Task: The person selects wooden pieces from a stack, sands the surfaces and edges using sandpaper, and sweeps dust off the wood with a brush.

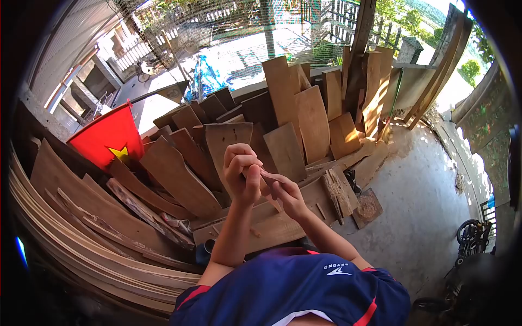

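My left hand [242,173] is raised in mid-view with its fingers curled and the thumb pressed against them. Close beside it, slightly lower, my right hand [286,196] is closed in a pinch, its fingertips meeting those of the left. Whatever lies between the fingertips is small and mostly hidden, and I cannot make out its kind. Below and behind both hands stretches a low wooden plank [261,237] with small wood scraps on it. A board [229,142] with a curved top edge leans just behind my left hand.
Many wooden boards [312,122] lean along the netting at the back. Long planks [81,244] are stacked at left, below a red flag [109,136] with a yellow star. A rough slab [340,193] and a square board [368,208] lie near the concrete floor [418,201].
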Demonstrator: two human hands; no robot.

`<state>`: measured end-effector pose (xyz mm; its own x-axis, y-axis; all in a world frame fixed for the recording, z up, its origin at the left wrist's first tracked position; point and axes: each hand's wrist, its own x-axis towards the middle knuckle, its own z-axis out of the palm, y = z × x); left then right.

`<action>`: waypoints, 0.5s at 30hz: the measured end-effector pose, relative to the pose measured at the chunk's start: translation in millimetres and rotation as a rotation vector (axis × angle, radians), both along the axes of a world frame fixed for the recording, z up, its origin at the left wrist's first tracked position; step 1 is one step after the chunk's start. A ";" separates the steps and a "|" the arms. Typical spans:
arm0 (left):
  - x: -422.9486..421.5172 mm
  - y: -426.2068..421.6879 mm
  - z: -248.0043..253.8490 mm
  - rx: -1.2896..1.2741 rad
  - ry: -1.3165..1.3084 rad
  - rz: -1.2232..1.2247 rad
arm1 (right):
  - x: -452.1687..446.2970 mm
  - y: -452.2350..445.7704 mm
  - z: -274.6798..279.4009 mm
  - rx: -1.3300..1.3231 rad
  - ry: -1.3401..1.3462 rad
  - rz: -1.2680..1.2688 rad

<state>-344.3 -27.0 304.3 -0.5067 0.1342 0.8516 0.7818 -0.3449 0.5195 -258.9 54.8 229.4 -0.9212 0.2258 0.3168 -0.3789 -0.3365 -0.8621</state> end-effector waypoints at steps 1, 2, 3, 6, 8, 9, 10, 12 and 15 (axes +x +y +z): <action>-0.6 -0.2 0.0 0.002 -0.001 0.001 | -2.9 0.3 -12.7 -0.002 0.000 -0.004; -1.8 -1.1 -0.9 0.005 -0.001 0.004 | -5.9 1.6 -32.5 -0.015 -0.091 0.030; -4.0 -2.8 -2.4 0.001 -0.008 0.022 | -8.3 3.5 -56.6 -0.027 -0.180 0.064; -10.2 -8.8 -3.1 -0.004 0.002 0.058 | -12.3 0.6 -140.3 -0.053 -0.373 0.034; -12.4 -11.6 -3.3 -0.006 0.017 0.076 | -7.3 4.2 -154.0 -0.008 -0.416 0.032; -12.1 -12.5 -4.2 0.002 0.010 0.063 | -2.6 3.7 -143.8 -0.020 -0.445 0.050; -12.0 -13.5 -4.6 0.007 0.001 0.049 | 2.6 1.0 -130.8 -0.034 -0.475 0.067; -12.4 -13.5 -2.7 0.003 0.003 0.048 | 1.0 4.9 -104.2 -0.041 -0.440 0.125; -13.2 -10.1 -2.9 0.002 0.001 0.045 | 2.9 9.9 -37.3 0.024 -0.281 0.158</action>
<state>-357.6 -37.1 301.4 -0.5112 0.1094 0.8525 0.7970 -0.3109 0.5178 -256.0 64.6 192.0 -0.9965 0.0683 0.0481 -0.0691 -0.3504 -0.9340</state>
